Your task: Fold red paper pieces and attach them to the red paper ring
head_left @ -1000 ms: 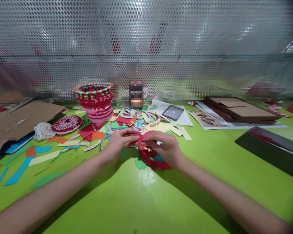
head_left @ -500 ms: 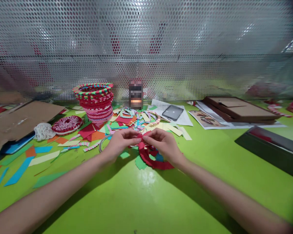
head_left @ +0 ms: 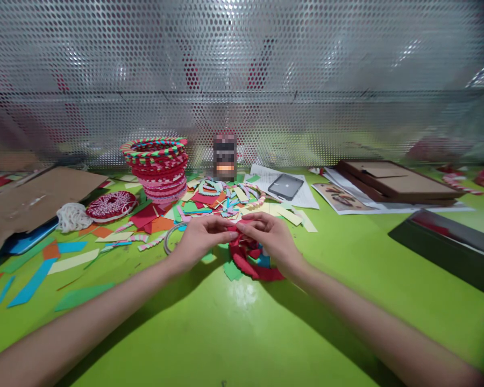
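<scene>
A red folded-paper chain with a ridged edge curves down from between my hands, its lower bend close to the tabletop. My left hand pinches the chain's upper end between thumb and fingers. From the other side, my right hand pinches that same end, the thumbs almost touching; it covers part of the curve. Paper scraps in green and blue lie below and inside the bend. Close by my left wrist is a thin metal ring.
A tall stack of red and striped paper rings stands at the back left. White yarn and a red-white disc sit nearby. A tablet rests on papers behind my hands. A dark box and brown frames occupy the right.
My fingertips have shifted slightly on the red chain's end, and the chain's curve has turned a little. Both hands stay in nearly the same place.
</scene>
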The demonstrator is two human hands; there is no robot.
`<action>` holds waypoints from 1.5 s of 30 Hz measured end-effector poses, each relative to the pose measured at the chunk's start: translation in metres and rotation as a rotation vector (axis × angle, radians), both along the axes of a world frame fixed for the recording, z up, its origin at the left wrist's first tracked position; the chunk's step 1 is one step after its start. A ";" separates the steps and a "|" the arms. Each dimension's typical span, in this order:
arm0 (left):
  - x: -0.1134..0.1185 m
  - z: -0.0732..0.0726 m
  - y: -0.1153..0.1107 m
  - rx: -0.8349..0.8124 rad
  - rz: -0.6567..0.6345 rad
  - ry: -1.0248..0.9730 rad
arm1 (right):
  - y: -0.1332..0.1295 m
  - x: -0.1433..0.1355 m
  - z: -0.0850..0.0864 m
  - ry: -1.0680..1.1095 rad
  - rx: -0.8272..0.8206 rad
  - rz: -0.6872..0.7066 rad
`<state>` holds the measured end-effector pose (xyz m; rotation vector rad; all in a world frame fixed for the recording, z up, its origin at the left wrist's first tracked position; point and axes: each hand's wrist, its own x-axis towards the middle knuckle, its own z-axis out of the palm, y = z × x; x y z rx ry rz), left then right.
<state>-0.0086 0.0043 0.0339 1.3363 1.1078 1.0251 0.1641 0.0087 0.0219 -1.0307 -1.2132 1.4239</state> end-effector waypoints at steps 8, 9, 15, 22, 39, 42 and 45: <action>-0.003 -0.002 0.003 -0.075 0.046 -0.151 | -0.003 -0.001 -0.001 -0.055 0.112 0.063; -0.003 -0.003 0.003 -0.082 0.033 -0.163 | -0.003 -0.001 -0.001 -0.073 0.138 0.046; -0.004 -0.008 0.005 -0.129 -0.008 -0.199 | -0.002 0.001 0.000 -0.168 0.236 -0.019; -0.004 -0.009 0.004 -0.016 0.116 -0.146 | -0.006 -0.004 0.007 0.018 0.024 0.014; -0.001 0.002 0.000 0.133 0.094 0.013 | -0.012 -0.003 0.001 -0.250 0.423 0.010; 0.000 0.004 -0.005 0.245 0.134 0.010 | -0.017 -0.006 0.002 -0.280 0.528 -0.052; 0.002 0.007 -0.011 0.333 0.200 -0.016 | -0.023 -0.009 0.004 -0.234 0.574 -0.105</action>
